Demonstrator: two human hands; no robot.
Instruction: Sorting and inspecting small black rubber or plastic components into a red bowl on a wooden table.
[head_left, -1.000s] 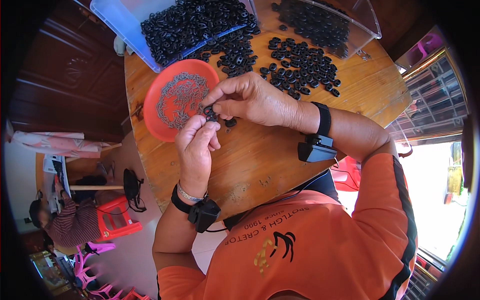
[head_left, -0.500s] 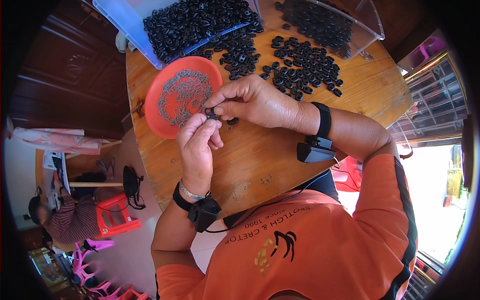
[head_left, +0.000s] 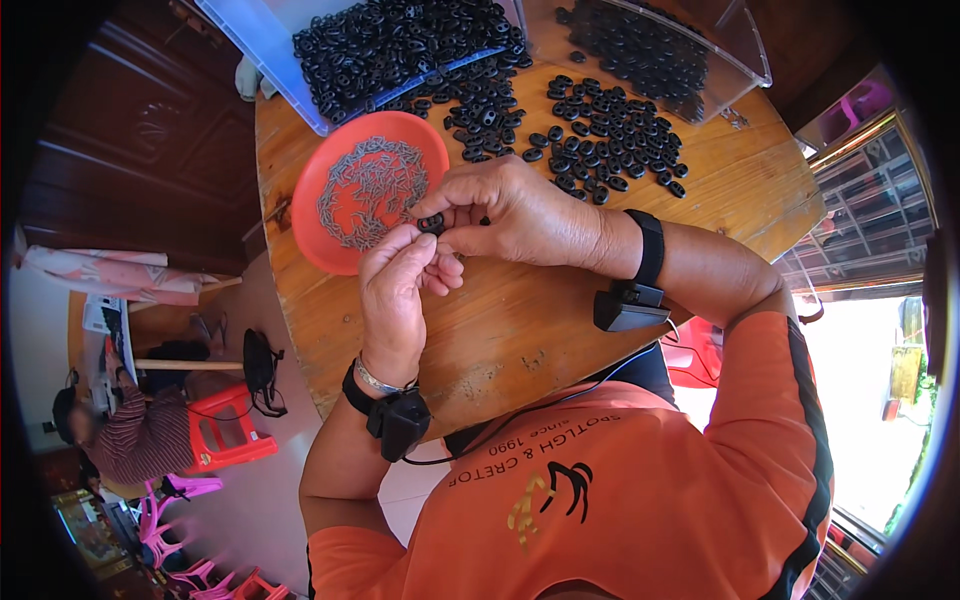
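Note:
Between my two hands is a small black oval piece with holes (head_left: 431,224), held just past the near right rim of an orange plate (head_left: 311,222). My left hand (head_left: 398,280) pinches its lower side between thumb and forefinger. The bent fingers of my right hand (head_left: 505,215) close on its upper side, with the thumb lower down. A dark bit (head_left: 485,221) shows among the right fingers, mostly hidden. Small grey metal pins (head_left: 375,185), perhaps screws, lie scattered on the plate.
Several black oval pieces (head_left: 615,140) lie loose on the wooden table (head_left: 500,350). Behind them stand a bluish plastic bin (head_left: 262,62) and a clear bin (head_left: 745,85), both holding more. At far left, another person (head_left: 145,430) sits near a red stool (head_left: 225,430).
The black piece has turned between my fingers. My right thumb has slid lower and the right fingers have curled, so a dark bit shows among them. The view has shifted slightly.

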